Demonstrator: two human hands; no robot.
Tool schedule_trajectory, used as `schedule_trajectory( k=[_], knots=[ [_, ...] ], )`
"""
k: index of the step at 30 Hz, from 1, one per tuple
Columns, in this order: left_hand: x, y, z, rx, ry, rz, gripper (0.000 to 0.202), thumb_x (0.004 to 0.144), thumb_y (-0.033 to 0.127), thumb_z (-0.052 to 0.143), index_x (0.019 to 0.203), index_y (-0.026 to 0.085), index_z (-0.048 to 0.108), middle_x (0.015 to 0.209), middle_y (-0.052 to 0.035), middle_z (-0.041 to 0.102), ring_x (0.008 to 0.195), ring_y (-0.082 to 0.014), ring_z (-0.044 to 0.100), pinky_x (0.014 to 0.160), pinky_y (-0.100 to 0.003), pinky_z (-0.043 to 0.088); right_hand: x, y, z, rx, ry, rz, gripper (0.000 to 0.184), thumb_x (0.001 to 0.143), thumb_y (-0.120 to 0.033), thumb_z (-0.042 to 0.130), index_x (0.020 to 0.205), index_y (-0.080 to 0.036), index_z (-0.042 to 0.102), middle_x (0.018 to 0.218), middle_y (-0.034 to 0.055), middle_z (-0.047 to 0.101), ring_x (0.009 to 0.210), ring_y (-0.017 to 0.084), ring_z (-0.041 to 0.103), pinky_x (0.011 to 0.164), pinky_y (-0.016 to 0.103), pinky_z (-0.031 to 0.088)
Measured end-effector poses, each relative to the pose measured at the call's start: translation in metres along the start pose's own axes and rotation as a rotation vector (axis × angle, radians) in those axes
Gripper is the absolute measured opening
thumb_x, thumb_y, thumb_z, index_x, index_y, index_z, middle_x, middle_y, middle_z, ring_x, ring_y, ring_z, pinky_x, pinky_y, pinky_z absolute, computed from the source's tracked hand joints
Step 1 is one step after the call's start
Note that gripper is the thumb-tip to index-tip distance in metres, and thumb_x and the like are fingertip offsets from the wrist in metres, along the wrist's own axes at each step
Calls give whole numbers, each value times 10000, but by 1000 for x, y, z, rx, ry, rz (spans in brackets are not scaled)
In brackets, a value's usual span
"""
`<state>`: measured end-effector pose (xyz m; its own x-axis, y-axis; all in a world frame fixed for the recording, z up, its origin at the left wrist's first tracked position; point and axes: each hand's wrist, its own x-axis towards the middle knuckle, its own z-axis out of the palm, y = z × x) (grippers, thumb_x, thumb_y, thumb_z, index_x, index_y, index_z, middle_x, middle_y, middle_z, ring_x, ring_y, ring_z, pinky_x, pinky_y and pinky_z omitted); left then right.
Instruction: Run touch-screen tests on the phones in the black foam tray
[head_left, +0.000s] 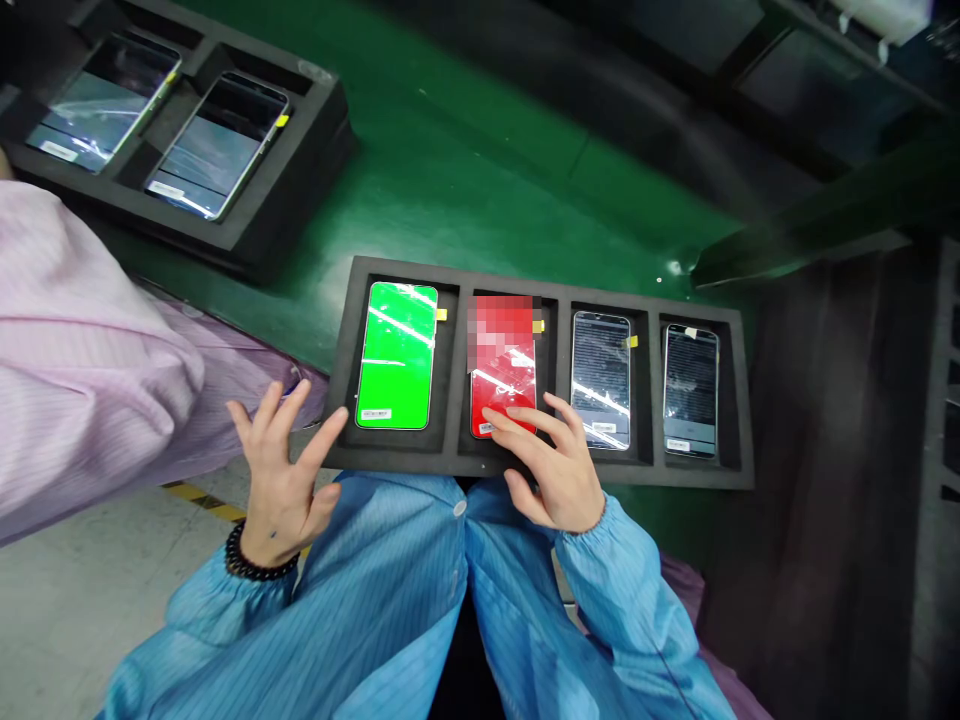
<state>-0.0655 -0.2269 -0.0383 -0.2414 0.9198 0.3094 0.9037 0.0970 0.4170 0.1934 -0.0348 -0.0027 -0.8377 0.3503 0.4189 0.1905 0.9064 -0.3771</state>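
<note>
A black foam tray point(540, 280) with four slots lies on the green belt in front of me. It holds a phone with a green screen point(396, 355), a phone with a red screen point(504, 365) and two phones with dark screens point(601, 378) point(691, 388). My right hand point(551, 465) rests on the tray's near edge, its outstretched fingers touching the bottom of the red phone's screen. My left hand point(285, 470) hovers open with spread fingers just left of the tray's near left corner, holding nothing. A dark bead bracelet point(251, 565) circles that wrist.
A second black tray point(247, 235) with two dark-screened phones sits at the far left on the green belt point(465, 170). Another person's pink sleeve point(82, 370) fills the left side. Dark machine structure point(840, 420) stands to the right. Grey floor with yellow tape shows below left.
</note>
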Motion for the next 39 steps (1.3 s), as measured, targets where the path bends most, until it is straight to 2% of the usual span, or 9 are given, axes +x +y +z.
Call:
schedule_trajectory(
  k=[3, 8, 12, 16, 19, 24, 28, 31, 39],
  knots=[
    [1, 0, 2, 26, -79, 6, 581, 1020, 541, 212, 1582, 417, 285, 1724, 63, 95, 1597, -347, 77, 1273, -643, -97, -3, 0, 1, 11, -59, 30, 405, 923, -212, 487, 1303, -201, 628, 1108, 48, 788, 1110, 232, 696, 1201, 528, 363],
    [1, -1, 4, -26, 17, 14, 615, 1013, 544, 250, 1607, 383, 222, 1724, 17, 124, 1591, -357, 117, 1285, -654, -39, -6, 1, 2, -13, 13, 28, 451, 933, -304, 480, 1356, -189, 586, 1231, 93, 752, 1170, 264, 667, 1177, 551, 393],
    [1, -1, 4, 0, -60, 17, 560, 1018, 514, 251, 1565, 425, 325, 1718, 34, 150, 1582, -399, 128, 1269, -683, -65, -7, 1, 2, 4, -80, 24, 468, 935, -271, 495, 1385, -163, 564, 1175, 61, 772, 1181, 257, 659, 1202, 560, 355],
    [1, -1, 4, -23, -4, 18, 608, 1019, 539, 234, 1603, 371, 248, 1719, 9, 151, 1592, -352, 116, 1286, -650, -49, -7, 1, 2, 4, -6, 26, 459, 933, -294, 492, 1365, -155, 562, 1239, 96, 748, 1196, 255, 649, 1187, 531, 370],
    [2, -1, 5, -23, 20, 31, 610, 1021, 541, 235, 1611, 394, 192, 1723, 49, 109, 1601, -315, 90, 1298, -618, -50, -7, 0, 2, -13, 19, 13, 438, 941, -300, 473, 1351, -168, 557, 1268, 95, 740, 1211, 251, 641, 1195, 521, 359],
    [3, 1, 5, 29, -101, 2, 565, 1030, 506, 239, 1585, 410, 283, 1722, 38, 123, 1599, -342, 80, 1281, -651, -83, -7, 0, 1, 14, -71, 7, 415, 963, -261, 444, 1352, -169, 553, 1171, 52, 778, 1153, 228, 677, 1250, 512, 286],
    [1, -1, 7, -32, -17, -2, 610, 1031, 521, 239, 1616, 350, 206, 1718, -18, 156, 1596, -323, 112, 1288, -632, -53, -8, 0, 2, 15, 7, 8, 463, 946, -280, 465, 1394, -168, 501, 1315, 102, 715, 1255, 247, 619, 1196, 526, 363],
    [0, -3, 8, -56, 37, 21, 610, 1031, 526, 254, 1613, 346, 219, 1717, -14, 165, 1594, -319, 119, 1288, -611, -51, -10, 1, 3, 4, 33, 1, 514, 940, -279, 475, 1447, -198, 450, 1359, 87, 693, 1278, 248, 599, 1185, 527, 372],
    [2, -2, 7, 0, -25, 39, 580, 1031, 520, 233, 1579, 357, 331, 1716, -19, 170, 1591, -357, 110, 1273, -645, -65, -10, 0, 1, 20, -88, 14, 512, 976, -283, 433, 1477, -178, 463, 1222, 57, 759, 1217, 257, 643, 1229, 529, 299]
  ],
)
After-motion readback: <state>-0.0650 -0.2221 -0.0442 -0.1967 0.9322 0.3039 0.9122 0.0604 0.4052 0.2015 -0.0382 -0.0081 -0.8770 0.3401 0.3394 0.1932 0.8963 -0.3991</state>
